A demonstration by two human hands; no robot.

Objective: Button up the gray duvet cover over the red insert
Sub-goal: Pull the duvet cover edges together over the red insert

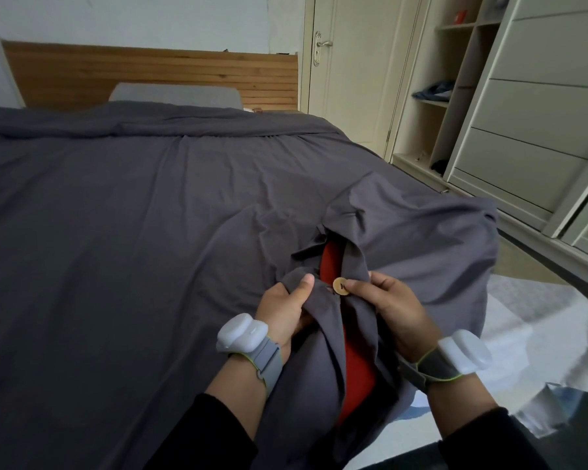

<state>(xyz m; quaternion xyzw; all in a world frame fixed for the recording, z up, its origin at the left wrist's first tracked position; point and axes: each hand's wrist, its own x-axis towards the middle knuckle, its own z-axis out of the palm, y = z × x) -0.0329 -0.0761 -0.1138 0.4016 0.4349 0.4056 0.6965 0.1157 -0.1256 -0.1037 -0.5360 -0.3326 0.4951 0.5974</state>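
The soft gray cloth duvet cover (pixel 150 205) lies spread over the bed, and its open edge is lifted near the foot, where the red insert (pixel 357 364) peeks out. The left hand (pixel 284 313) pinches one gray flap, and the right hand (pixel 392 305) pinches the other flap by the round tan button (pixel 340 286). The cloth looks light and floppy, so it is best to hold it right beside the button and its hole.

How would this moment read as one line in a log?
step: buttoning | left hand: grips cover edge | right hand: pinches button | insert: showing in gap | opening: unclosed
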